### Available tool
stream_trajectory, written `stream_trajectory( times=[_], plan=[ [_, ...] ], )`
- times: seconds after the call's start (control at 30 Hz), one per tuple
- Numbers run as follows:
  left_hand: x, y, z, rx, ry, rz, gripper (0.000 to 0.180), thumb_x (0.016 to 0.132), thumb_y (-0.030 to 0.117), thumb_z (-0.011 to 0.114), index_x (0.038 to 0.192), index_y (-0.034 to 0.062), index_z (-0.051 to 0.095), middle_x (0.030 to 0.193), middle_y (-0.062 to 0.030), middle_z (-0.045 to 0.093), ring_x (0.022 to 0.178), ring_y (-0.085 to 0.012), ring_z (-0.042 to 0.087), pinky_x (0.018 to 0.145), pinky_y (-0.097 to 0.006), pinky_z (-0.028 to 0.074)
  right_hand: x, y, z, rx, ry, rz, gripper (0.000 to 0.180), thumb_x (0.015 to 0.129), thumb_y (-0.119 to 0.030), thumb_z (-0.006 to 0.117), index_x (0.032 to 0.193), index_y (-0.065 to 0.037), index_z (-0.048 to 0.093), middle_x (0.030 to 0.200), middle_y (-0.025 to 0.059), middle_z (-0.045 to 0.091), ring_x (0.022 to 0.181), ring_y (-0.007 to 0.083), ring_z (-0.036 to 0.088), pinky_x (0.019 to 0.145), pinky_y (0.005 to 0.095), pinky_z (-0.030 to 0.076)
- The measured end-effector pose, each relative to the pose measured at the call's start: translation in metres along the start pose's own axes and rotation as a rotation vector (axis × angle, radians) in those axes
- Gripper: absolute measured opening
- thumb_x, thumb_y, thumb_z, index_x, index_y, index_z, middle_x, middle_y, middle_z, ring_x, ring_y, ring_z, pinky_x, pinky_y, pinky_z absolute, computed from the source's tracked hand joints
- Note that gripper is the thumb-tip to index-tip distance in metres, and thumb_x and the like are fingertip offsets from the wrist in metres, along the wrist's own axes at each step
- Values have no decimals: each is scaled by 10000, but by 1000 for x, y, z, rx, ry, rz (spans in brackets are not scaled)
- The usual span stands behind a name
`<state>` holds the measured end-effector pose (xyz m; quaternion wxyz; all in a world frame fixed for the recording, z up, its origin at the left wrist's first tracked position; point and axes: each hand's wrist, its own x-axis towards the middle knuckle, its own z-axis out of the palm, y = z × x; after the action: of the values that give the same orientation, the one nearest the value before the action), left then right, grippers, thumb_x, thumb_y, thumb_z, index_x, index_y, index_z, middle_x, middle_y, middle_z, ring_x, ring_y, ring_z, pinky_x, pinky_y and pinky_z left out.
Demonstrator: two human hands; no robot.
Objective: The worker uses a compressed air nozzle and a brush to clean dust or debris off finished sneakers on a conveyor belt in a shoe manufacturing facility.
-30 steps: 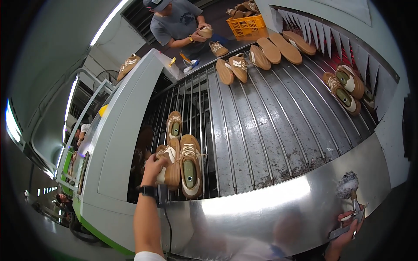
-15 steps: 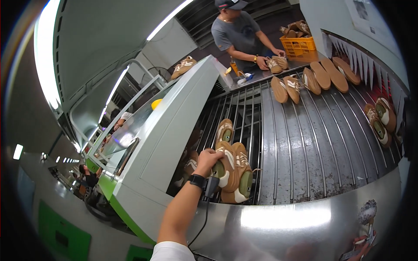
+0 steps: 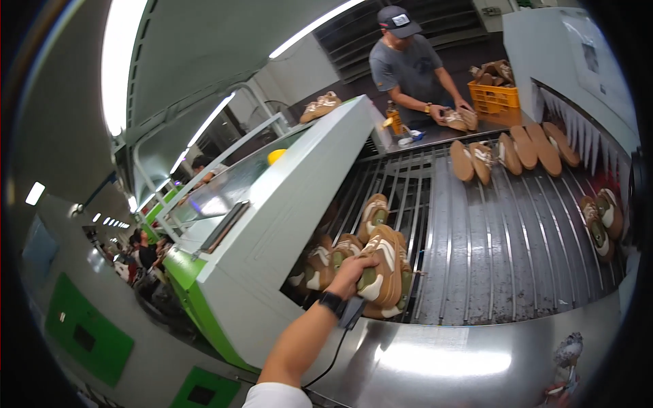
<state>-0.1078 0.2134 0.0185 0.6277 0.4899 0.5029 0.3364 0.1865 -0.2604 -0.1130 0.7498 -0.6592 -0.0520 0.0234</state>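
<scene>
left hand (image 3: 352,270) now grips the brown shoe (image 3: 382,268) tipped on its side, lifting off the conveyor (image 3: 490,238); right hand's out of view, can't tell. more shoes (image 3: 517,153) at 1 o'clock.

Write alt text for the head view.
A person's left hand grips a brown and white shoe on a metal slatted conveyor, beside a white and green machine. At the far end, a co-worker handles more shoes near an orange crate.
</scene>
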Motion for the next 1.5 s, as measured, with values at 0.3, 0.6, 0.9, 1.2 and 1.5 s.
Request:
stream_trajectory(
  times=[0.3, 0.6, 0.9, 1.2, 1.5],
  plan=[
    [-160, -82, 137, -322, -422, -302, 422, 779, 71, 642, 1162, -19, 487, 1067, -89, 591, 956, -169, 589, 878, -301, 468, 10, 3, 20, 202, 119, 117, 402, 947, -237, 424, 1301, -49, 412, 848, 61, 558, 655, 143, 562, 612, 275, 466],
    [-181, -117, 187, -105, -547, -482, 675, 756, 20, 711, 1285, -46, 298, 1200, -132, 495, 1108, -200, 506, 951, -345, 428, -11, -75, 54, 157, -442, 370, 536, 851, -288, 568, 1233, 50, 406, 812, 153, 621, 695, 218, 626, 677, 340, 518],
    [-176, -120, 184, -67, -646, -442, 800, 755, 25, 708, 1373, -49, 205, 1265, -139, 460, 1149, -196, 485, 974, -341, 409, -11, -79, 76, 21, -679, 327, 553, 827, -314, 578, 1173, 93, 436, 797, 157, 633, 718, 213, 641, 702, 338, 517],
    [-176, -113, 185, -18, -669, -443, 815, 763, 18, 704, 1386, -49, 184, 1280, -144, 445, 1160, -200, 477, 975, -341, 411, -8, -93, 88, -127, -680, 253, 485, 840, -232, 543, 1170, 109, 443, 768, 132, 629, 664, 181, 631, 654, 299, 523],
    [-173, -113, 180, -13, -646, -419, 825, 760, 28, 715, 1388, -48, 186, 1278, -138, 452, 1160, -195, 478, 976, -336, 410, -9, -100, 83, -233, -802, 178, 426, 856, -198, 540, 1154, 101, 490, 781, 151, 639, 678, 199, 633, 647, 307, 515]
  ],
)
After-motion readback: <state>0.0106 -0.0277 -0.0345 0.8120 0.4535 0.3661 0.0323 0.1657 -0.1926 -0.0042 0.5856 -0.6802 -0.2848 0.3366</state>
